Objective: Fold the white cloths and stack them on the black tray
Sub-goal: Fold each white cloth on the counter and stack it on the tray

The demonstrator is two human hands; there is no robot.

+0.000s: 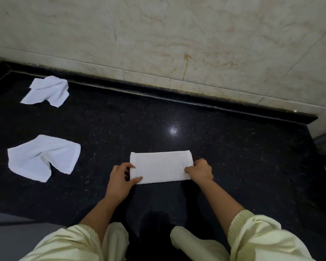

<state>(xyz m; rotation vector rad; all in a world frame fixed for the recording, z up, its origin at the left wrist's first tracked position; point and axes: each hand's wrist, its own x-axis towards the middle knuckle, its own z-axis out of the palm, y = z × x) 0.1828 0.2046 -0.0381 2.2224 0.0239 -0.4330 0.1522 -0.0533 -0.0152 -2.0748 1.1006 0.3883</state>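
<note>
Pale yellow sleeves (262,236) nearest. Left hand (121,178) pinches left end of folded cloth (161,167) between thumb and forefinger; right hand (200,170), fingers curled, grips right end. Cloth flat on black counter (233,147). Crumpled cloth (43,157) left; another cloth (47,91) farther, near marble wall (177,34).

- We see a dim picture; the black surface (233,157) swallows most detail.
- One small white glare spot (173,130) shines on the polished stone, a reflection of light from above.
- A dark soft shadow lies near the folded cloth (161,167), towards us.
- The loose cloths (43,157) at left look bluish and a little blurred.
- The base line of the wall (177,34) bends, and the corners are darker.
</note>
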